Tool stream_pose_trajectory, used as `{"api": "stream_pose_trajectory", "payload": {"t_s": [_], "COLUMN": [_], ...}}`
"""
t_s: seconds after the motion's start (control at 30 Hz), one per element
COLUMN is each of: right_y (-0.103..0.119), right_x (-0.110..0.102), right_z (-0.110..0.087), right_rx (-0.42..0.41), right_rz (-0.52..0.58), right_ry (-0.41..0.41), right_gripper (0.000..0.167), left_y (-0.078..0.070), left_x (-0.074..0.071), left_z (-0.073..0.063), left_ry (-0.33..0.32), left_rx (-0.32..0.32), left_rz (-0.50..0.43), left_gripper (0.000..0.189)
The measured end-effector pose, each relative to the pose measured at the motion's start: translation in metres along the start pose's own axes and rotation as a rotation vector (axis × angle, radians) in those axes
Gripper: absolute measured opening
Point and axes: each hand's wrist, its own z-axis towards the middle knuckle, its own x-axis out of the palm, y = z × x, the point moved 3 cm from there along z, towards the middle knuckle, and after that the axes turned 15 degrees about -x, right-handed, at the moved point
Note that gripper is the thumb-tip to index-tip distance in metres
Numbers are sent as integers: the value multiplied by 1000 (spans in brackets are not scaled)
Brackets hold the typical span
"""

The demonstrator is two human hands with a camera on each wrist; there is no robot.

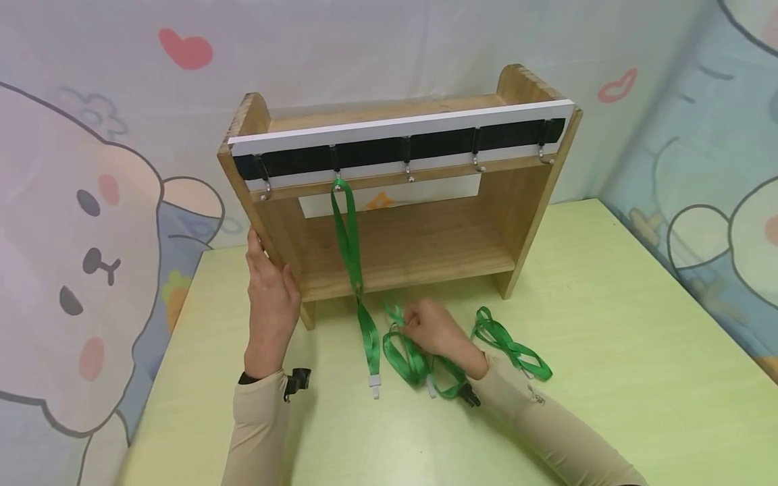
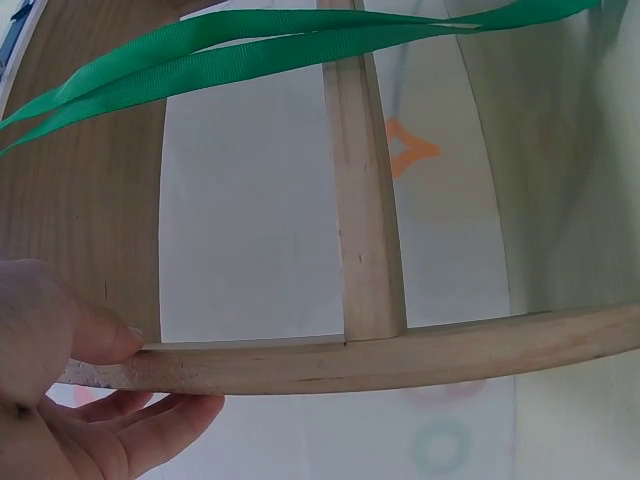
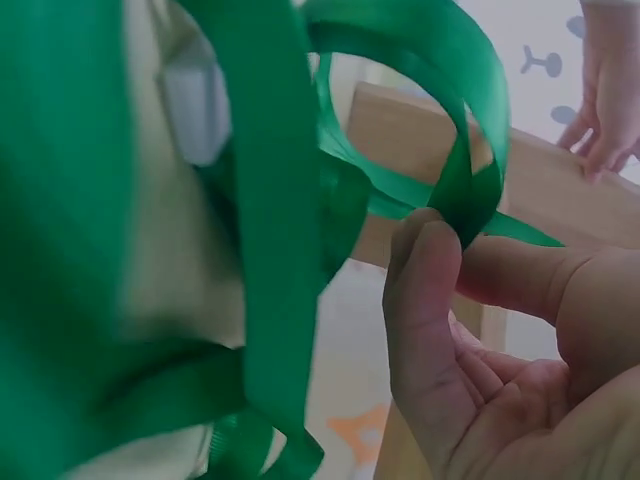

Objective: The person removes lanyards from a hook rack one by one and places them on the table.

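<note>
The left hand (image 1: pixel 271 300) is gripping the left side panel (image 1: pixel 288 233) of a brown wooden rack (image 1: pixel 413 253) near the tabletop's (image 1: pixel 608 324) back edge, thumb and fingers on opposite faces, seemingly steadying it. The right hand (image 1: pixel 437 331) is pinching a looped green ribbon lanyard (image 1: pixel 416 368) before the rack's front edge, apparently keeping it gathered.

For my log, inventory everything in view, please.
Rack: 1, brown, on table
Table: 1, pale yellow-green, beneath rack
Hooks: 5, silvery, along rack front
Strips: 2, black and white, behind hooks
Lanyards: at least 3, green, one on second hook from left, others before rack
Clips: at least 2, whitish, on lanyards
Backdrop: count unclear, multicoloured cartoons, beyond table
Wrist devices: 2, black, on wrists
Sleeves: 2, beige, on forearms
Left hand: 1, gripping rack's left side
Right hand: 1, pinching lanyard
</note>
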Motion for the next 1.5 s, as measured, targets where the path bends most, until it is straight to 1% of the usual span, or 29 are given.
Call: {"api": "stream_pose_trajectory", "payload": {"t_s": [0.07,0.17,0.37,0.57,0.63,0.77,0.87,1.03,1.23,1.37,1.5], "right_y": [-1,-2,-3,-2,-3,-6,-7,-1,23,44,65], "right_x": [2,6,9,0,-3,-10,-14,-21,-35,-43,-49], "right_z": [-1,-2,-3,-3,-2,-1,-1,-2,5,12,21], "right_rx": [-13,-6,35,81,104,138,138,96,-39,-114,-212], "right_rz": [-47,-92,-154,-291,-320,-338,-335,-294,-247,-253,-229], "right_ry": [6,17,31,56,60,64,65,58,17,-42,-140], "right_gripper": [11,10,11,15,15,16,17,17,15,15,13], "left_y": [0,-2,-2,-1,-1,-2,-1,0,0,0,0], "left_x": [0,1,1,-1,-1,-1,-1,0,0,-1,-2], "left_z": [0,1,1,1,2,2,1,1,0,0,0], "left_ry": [-1,-1,4,-4,-7,-5,1,4,3,7,6], "left_rx": [1,1,-13,-6,-5,-11,-17,-16,-13,-13,-19], "left_rz": [1,1,6,6,8,9,1,-8,-8,-9,-5], "left_gripper": [74,74,75,75,75,75,75,75,74,73,73]}}
